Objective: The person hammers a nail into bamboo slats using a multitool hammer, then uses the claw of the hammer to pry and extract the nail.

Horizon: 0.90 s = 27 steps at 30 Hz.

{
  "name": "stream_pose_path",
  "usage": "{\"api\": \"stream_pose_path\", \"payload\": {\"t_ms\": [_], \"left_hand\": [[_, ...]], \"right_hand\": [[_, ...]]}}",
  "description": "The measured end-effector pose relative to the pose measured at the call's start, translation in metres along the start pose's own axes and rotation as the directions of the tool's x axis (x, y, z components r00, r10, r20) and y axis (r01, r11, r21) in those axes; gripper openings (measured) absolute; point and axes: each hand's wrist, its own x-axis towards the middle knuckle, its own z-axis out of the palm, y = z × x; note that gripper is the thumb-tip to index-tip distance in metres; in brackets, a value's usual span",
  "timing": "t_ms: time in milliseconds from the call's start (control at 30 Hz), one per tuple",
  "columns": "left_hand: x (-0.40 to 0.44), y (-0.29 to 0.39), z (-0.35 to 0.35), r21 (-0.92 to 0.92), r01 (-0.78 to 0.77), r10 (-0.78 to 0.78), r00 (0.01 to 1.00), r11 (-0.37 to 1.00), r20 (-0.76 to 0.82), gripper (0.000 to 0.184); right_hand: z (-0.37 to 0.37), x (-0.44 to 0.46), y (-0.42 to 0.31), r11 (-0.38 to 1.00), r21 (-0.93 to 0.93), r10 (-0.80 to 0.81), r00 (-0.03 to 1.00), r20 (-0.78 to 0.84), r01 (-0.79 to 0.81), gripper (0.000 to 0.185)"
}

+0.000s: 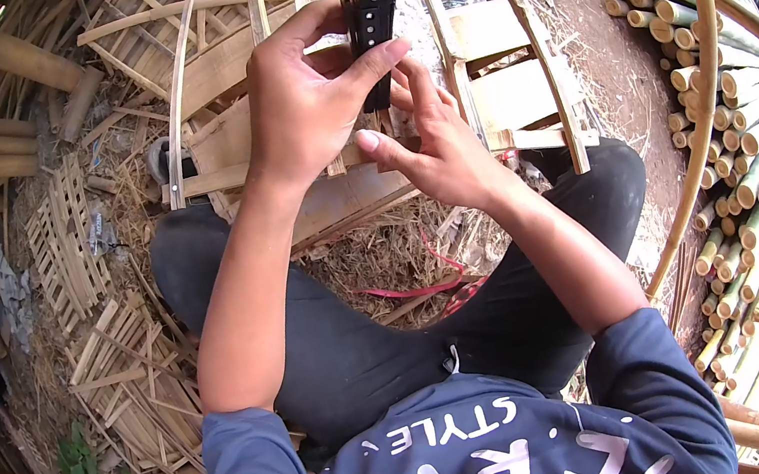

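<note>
- Black tool (pixel 375 14): narrow and hard-edged, with a smooth dark face and small silvery dots like rivets; it stands roughly upright at the top centre, its upper end cut off by the view.
- Left hand (pixel 306 98): curled partly closed around the tool, thumb laid across its front; the other fingers are partly hidden.
- Right hand (pixel 444 144): half open near the tool's lower end, fingers bent up behind it, thumb apart; whether it grips anything cannot be told.
- Slats (pixel 534 37): long, thin, pale strips with rough edges, running away from the lap over a crosspiece (pixel 227 178).
- Boards (pixel 517 96): flat, broad and tan, lying beneath the slats.
- Shirt (pixel 575 426): dark blue with white print; "STYLE" can be read, above larger, brush-like letters. Trousers (pixel 351 364) are dark and plain.
- Ground: dry straw (pixel 357 282), with a pinkish-red strip (pixel 414 290) between the legs.
- Right: stacked round bamboo poles (pixel 745 122), cut ends showing.
- Left: woven lattice (pixel 66 241) and a leafy green plant (pixel 79 462).
</note>
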Motion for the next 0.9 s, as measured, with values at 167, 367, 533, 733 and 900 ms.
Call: {"api": "stream_pose_path", "payload": {"t_ms": [167,367,533,733,900], "left_hand": [[-0.007,-0.003,0.012,0.149,-0.150,0.155,0.988,0.977,-0.020,0.027],[-0.017,-0.002,0.021,0.190,-0.138,0.154,0.986,0.972,-0.068,0.026],[-0.025,0.002,0.028,0.171,-0.025,0.041,0.995,0.985,-0.087,0.025],[-0.028,-0.001,0.025,0.318,0.016,-0.002,0.999,0.948,-0.045,0.030],[-0.025,0.002,0.011,0.288,-0.073,0.061,0.997,0.955,0.052,0.034]], "right_hand": [[0.002,0.005,0.004,0.989,0.145,0.026,0.999,-0.024,-0.022,0.072],[0.004,0.007,0.004,0.991,0.131,0.008,0.991,-0.132,0.009,0.042],[0.010,0.008,0.000,0.960,0.261,0.146,0.975,-0.167,-0.099,0.026],[0.016,0.004,0.009,0.999,0.043,0.030,0.987,-0.161,-0.023,0.032],[0.010,0.004,0.005,0.996,0.035,0.081,0.992,-0.095,-0.078,0.038]]}}
